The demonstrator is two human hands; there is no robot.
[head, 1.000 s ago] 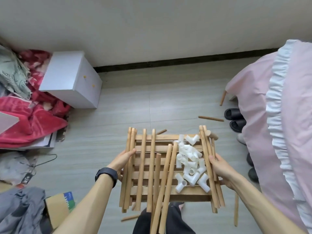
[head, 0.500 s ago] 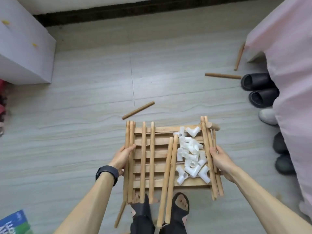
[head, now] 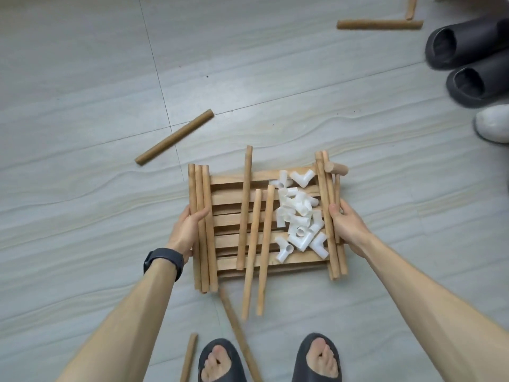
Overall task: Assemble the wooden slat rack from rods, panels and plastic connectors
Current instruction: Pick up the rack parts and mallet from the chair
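Note:
A stack of wooden slat panels (head: 228, 199) is held low over the floor, loaded with parts. My left hand (head: 185, 230) grips its left edge together with three long rods (head: 202, 230). My right hand (head: 345, 224) grips the right edge and another bundle of rods (head: 325, 194). A heap of white plastic connectors (head: 298, 216) lies on the right half of the panels. Three loose rods (head: 254, 230) lie lengthwise across the middle, two of them overhanging the near edge. A short thick peg (head: 336, 169) sits at the far right corner.
Loose rods lie on the grey floor: one diagonal at the far left (head: 175, 137), one at the top right (head: 380, 24), two near my feet (head: 239, 334). My feet wear dark slippers (head: 316, 359). Dark slippers (head: 468, 45) and a white shoe (head: 493, 122) sit at the right.
The loaded panel stack has come down toward the floor while the view tilted downward. The rods on top shifted, with the left ones bunching against my left hand.

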